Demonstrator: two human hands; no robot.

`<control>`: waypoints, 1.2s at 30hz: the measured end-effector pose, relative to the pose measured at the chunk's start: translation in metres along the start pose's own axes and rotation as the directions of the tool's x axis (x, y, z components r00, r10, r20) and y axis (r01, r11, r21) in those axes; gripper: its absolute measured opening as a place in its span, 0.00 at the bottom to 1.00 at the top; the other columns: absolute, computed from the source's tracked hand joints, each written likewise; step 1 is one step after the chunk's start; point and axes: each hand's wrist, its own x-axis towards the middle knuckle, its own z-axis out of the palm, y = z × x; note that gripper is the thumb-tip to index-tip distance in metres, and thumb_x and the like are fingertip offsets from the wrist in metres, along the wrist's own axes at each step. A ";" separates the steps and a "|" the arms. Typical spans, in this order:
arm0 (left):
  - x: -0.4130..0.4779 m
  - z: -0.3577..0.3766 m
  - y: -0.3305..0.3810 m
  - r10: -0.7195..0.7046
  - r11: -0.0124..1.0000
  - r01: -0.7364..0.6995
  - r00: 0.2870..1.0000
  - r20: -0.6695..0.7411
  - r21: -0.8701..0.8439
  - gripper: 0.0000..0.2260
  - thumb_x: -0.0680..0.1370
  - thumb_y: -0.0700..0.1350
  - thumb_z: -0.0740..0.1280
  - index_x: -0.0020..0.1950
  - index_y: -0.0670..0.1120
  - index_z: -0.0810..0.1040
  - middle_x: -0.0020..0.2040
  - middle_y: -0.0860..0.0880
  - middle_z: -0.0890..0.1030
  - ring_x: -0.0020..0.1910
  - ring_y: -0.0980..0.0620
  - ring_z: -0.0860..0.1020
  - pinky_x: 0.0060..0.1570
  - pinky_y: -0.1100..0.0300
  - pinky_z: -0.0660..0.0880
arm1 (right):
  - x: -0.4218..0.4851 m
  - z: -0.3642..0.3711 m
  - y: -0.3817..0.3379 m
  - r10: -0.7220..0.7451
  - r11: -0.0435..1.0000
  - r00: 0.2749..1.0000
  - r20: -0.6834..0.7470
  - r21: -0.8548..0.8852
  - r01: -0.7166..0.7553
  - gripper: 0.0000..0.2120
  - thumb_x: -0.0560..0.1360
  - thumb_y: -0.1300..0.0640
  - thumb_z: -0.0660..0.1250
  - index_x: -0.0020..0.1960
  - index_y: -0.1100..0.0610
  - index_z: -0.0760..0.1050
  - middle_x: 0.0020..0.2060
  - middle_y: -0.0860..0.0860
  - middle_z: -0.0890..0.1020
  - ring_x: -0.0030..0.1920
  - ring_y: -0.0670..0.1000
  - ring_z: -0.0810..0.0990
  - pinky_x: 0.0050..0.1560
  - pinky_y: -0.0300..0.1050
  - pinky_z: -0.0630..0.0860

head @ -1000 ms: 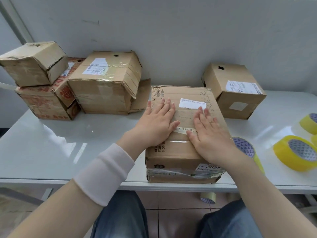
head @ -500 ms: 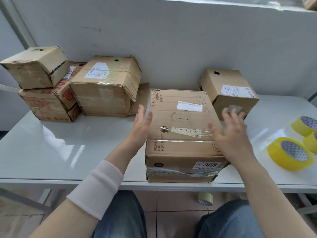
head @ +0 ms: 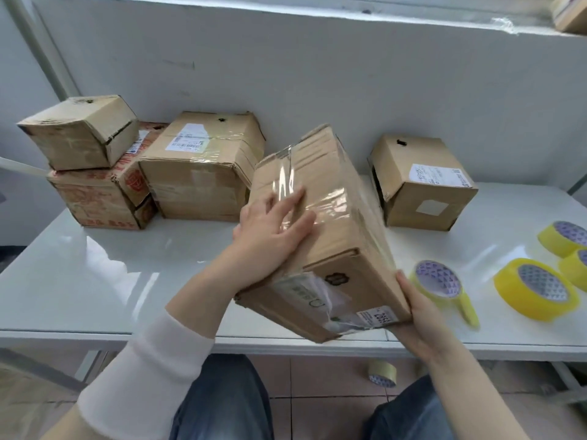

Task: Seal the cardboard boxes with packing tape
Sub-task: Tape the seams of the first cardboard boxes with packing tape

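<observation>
Cardboard box [head: 333, 236], clear tape across its upper face, tilts over the near edge of the bench [head: 95, 274]. The left hand [head: 270, 230] lies flat on the taped face, fingers [head: 295, 198] straight and spread. The right hand [head: 422, 315] grips the near lower corner, thumb up the side, its other fingers hidden beneath. A yellow tape roll [head: 440, 282] lies just beside.

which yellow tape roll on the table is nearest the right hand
The yellow tape roll with the loose tail, right beside the right hand; the other three lie farther right.
</observation>
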 end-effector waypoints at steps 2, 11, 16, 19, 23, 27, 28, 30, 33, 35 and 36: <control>-0.006 -0.001 0.006 -0.009 0.995 0.003 0.998 0.058 0.099 0.32 0.69 0.75 0.48 0.73 0.69 0.51 0.77 0.49 0.52 0.75 0.50 0.48 0.70 0.48 0.49 | 0.002 0.000 0.007 -0.044 0.992 0.997 -0.066 -0.123 0.036 0.24 0.71 0.43 0.61 0.58 0.59 0.77 0.51 0.59 0.83 0.48 0.55 0.83 0.44 0.47 0.80; 0.005 0.025 0.036 0.100 0.960 -0.138 0.982 0.162 0.243 0.21 0.81 0.59 0.48 0.74 0.66 0.53 0.78 0.55 0.39 0.72 0.59 0.41 0.66 0.52 0.46 | -0.037 0.014 -0.059 -0.419 0.777 0.908 -0.023 -0.527 0.345 0.29 0.70 0.33 0.59 0.64 0.48 0.75 0.60 0.41 0.79 0.63 0.41 0.74 0.65 0.41 0.69; 0.015 0.044 0.051 0.229 0.883 -0.259 0.966 0.123 0.391 0.19 0.81 0.57 0.52 0.72 0.60 0.62 0.75 0.56 0.57 0.71 0.57 0.51 0.60 0.54 0.49 | -0.048 0.028 -0.079 -0.544 0.340 0.838 0.043 -0.902 0.267 0.20 0.78 0.48 0.60 0.70 0.48 0.69 0.74 0.44 0.60 0.73 0.44 0.60 0.71 0.42 0.57; 0.044 0.039 0.062 0.259 0.870 -0.232 0.966 -0.004 0.434 0.14 0.80 0.56 0.54 0.61 0.57 0.74 0.67 0.51 0.70 0.67 0.51 0.60 0.53 0.57 0.50 | -0.046 0.035 -0.086 -0.578 0.044 0.803 0.149 -0.976 0.213 0.22 0.79 0.52 0.59 0.72 0.53 0.64 0.76 0.50 0.55 0.76 0.48 0.52 0.70 0.39 0.54; 0.109 0.027 0.079 0.322 0.836 -0.343 0.939 0.124 0.428 0.21 0.83 0.52 0.51 0.75 0.47 0.61 0.78 0.47 0.55 0.77 0.51 0.50 0.72 0.56 0.46 | -0.029 0.061 -0.092 -0.502 -0.281 0.818 0.282 -0.947 0.155 0.29 0.80 0.45 0.50 0.76 0.60 0.52 0.77 0.55 0.48 0.76 0.51 0.42 0.74 0.45 0.43; 0.136 0.041 0.065 0.189 0.758 -0.351 0.925 0.330 0.550 0.25 0.83 0.54 0.46 0.78 0.47 0.45 0.78 0.49 0.43 0.77 0.51 0.41 0.74 0.51 0.41 | -0.014 0.071 -0.086 -0.334 -0.402 0.897 0.289 -0.904 0.142 0.30 0.81 0.45 0.42 0.76 0.61 0.41 0.76 0.55 0.40 0.75 0.49 0.35 0.71 0.43 0.32; 0.138 0.045 0.061 0.192 0.738 -0.357 0.925 0.328 0.573 0.25 0.83 0.54 0.45 0.78 0.47 0.44 0.78 0.49 0.42 0.77 0.51 0.41 0.74 0.52 0.41 | -0.012 0.069 -0.084 -0.311 -0.415 0.906 0.288 -0.898 0.143 0.29 0.81 0.46 0.42 0.76 0.60 0.40 0.76 0.54 0.39 0.75 0.49 0.34 0.70 0.43 0.31; 0.140 0.046 0.060 0.188 0.722 -0.364 0.922 0.339 0.588 0.26 0.83 0.55 0.44 0.78 0.47 0.43 0.78 0.49 0.41 0.77 0.52 0.40 0.74 0.51 0.40 | -0.011 0.068 -0.083 -0.280 -0.443 0.916 0.287 -0.885 0.141 0.29 0.81 0.46 0.41 0.76 0.60 0.39 0.76 0.54 0.38 0.75 0.48 0.33 0.69 0.42 0.30; 0.145 0.043 0.063 0.181 0.715 -0.371 0.917 0.355 0.593 0.26 0.83 0.55 0.44 0.78 0.47 0.42 0.78 0.49 0.41 0.77 0.51 0.40 0.73 0.48 0.38 | -0.009 0.068 -0.088 -0.270 -0.413 0.922 0.278 -0.898 0.150 0.30 0.81 0.45 0.42 0.76 0.59 0.39 0.76 0.53 0.37 0.74 0.48 0.33 0.68 0.41 0.30; 0.145 0.047 0.059 0.208 0.705 -0.374 0.921 0.329 0.602 0.26 0.83 0.55 0.44 0.78 0.47 0.43 0.78 0.50 0.41 0.77 0.52 0.40 0.73 0.45 0.37 | -0.009 0.066 -0.086 -0.299 -0.421 0.906 0.301 -0.893 0.158 0.30 0.81 0.44 0.42 0.76 0.59 0.39 0.76 0.52 0.37 0.74 0.47 0.34 0.67 0.40 0.29; 0.144 0.049 0.056 0.217 0.703 -0.374 0.923 0.318 0.605 0.26 0.83 0.56 0.44 0.78 0.47 0.43 0.78 0.50 0.42 0.77 0.52 0.40 0.73 0.45 0.37 | -0.008 0.065 -0.083 -0.320 -0.434 0.894 0.314 -0.887 0.157 0.30 0.81 0.44 0.41 0.76 0.59 0.39 0.76 0.53 0.38 0.75 0.47 0.34 0.67 0.40 0.29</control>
